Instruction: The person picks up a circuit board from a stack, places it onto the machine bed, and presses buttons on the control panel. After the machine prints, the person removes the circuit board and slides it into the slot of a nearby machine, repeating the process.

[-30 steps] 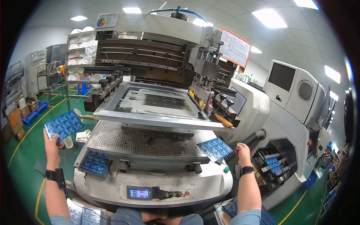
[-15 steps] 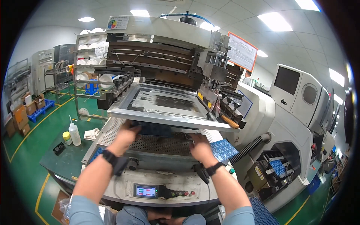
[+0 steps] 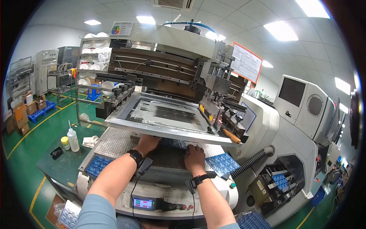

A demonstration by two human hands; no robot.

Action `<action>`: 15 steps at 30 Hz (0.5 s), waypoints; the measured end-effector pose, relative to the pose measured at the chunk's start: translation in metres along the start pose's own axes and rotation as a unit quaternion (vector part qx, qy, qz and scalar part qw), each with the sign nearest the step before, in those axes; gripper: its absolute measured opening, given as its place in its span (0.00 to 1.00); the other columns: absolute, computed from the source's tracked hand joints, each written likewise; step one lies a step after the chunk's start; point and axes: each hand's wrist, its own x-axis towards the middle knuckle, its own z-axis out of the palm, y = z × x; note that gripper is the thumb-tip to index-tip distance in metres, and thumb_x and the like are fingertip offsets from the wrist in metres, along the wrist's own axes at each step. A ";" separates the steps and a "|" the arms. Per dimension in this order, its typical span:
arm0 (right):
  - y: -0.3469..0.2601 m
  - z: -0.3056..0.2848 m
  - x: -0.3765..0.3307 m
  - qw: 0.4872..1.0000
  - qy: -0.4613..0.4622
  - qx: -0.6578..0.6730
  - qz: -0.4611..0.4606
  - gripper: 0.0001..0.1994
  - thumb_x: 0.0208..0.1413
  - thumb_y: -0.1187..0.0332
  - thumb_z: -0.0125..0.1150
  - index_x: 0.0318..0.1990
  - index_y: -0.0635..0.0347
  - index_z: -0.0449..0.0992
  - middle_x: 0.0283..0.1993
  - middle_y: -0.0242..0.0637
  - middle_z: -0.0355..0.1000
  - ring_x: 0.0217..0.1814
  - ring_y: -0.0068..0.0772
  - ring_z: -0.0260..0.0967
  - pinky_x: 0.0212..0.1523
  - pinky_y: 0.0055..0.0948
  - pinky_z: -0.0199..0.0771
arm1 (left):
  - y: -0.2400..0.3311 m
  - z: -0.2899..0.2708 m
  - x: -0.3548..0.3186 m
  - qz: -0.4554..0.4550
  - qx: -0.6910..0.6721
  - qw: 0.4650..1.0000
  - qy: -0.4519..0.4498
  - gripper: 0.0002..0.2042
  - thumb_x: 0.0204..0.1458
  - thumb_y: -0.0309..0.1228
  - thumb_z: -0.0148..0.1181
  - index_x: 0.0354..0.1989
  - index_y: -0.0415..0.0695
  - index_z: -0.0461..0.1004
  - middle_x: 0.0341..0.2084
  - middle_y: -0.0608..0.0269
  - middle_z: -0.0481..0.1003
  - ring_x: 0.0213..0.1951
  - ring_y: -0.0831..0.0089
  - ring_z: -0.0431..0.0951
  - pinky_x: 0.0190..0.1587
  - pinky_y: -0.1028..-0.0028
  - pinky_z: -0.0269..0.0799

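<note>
Here, a silver-edged screen frame point(image 3: 164, 132) slants above the perforated table point(image 3: 114, 143), blocking my view of the left hand point(image 3: 149, 143): its fingers are hidden, grip cannot be told. Green side table point(image 3: 53, 168) off left. Blue circuit panel point(image 3: 174, 143) lies under the frame's near edge, between the hands; right hand point(image 3: 195, 157) at its right end, fingers curled, hold unclear. Count: one panel there, one more blue panel point(image 3: 222, 165) right of the right hand; one squeeze bottle point(image 3: 73, 141), one yellow-capped jar point(image 3: 65, 143), one white cloth point(image 3: 90, 141).
</note>
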 end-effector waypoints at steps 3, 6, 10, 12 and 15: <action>0.011 0.003 -0.002 1.000 0.003 -0.018 -0.020 0.17 0.52 0.68 0.60 0.51 0.58 0.76 0.50 0.51 0.74 0.54 0.58 0.68 0.58 0.50 0.68 | 0.003 -0.009 0.001 0.132 0.160 0.978 0.006 0.20 0.54 0.36 0.64 0.52 0.37 0.74 0.50 0.45 0.76 0.51 0.49 0.76 0.53 0.58 0.72; 0.012 0.003 -0.004 0.999 0.002 0.004 -0.035 0.16 0.52 0.68 0.61 0.49 0.58 0.77 0.50 0.51 0.75 0.56 0.59 0.68 0.59 0.50 0.67 | 0.002 -0.027 -0.012 0.080 0.224 0.971 -0.018 0.20 0.53 0.37 0.64 0.51 0.39 0.75 0.49 0.44 0.77 0.52 0.46 0.76 0.55 0.58 0.70; 0.008 0.003 -0.002 0.999 -0.025 0.027 -0.026 0.17 0.53 0.68 0.61 0.51 0.59 0.76 0.54 0.51 0.74 0.60 0.61 0.66 0.62 0.50 0.65 | 0.012 -0.037 -0.030 -0.003 0.277 0.959 -0.069 0.13 0.54 0.38 0.62 0.42 0.42 0.80 0.38 0.46 0.80 0.44 0.46 0.79 0.48 0.56 0.74; 0.008 0.000 0.000 0.998 -0.047 0.032 -0.031 0.18 0.53 0.68 0.61 0.52 0.59 0.76 0.55 0.51 0.73 0.60 0.61 0.66 0.63 0.49 0.65 | 0.020 -0.033 -0.034 -0.003 0.285 0.957 -0.048 0.12 0.55 0.39 0.60 0.38 0.44 0.82 0.33 0.50 0.81 0.39 0.49 0.80 0.44 0.56 0.75; 0.014 0.001 0.000 0.996 -0.059 0.051 -0.035 0.17 0.54 0.68 0.60 0.52 0.59 0.76 0.56 0.51 0.73 0.61 0.59 0.66 0.64 0.48 0.65 | 0.021 -0.032 -0.033 0.031 0.276 0.958 -0.072 0.12 0.56 0.39 0.59 0.39 0.45 0.82 0.34 0.49 0.81 0.40 0.49 0.80 0.44 0.56 0.74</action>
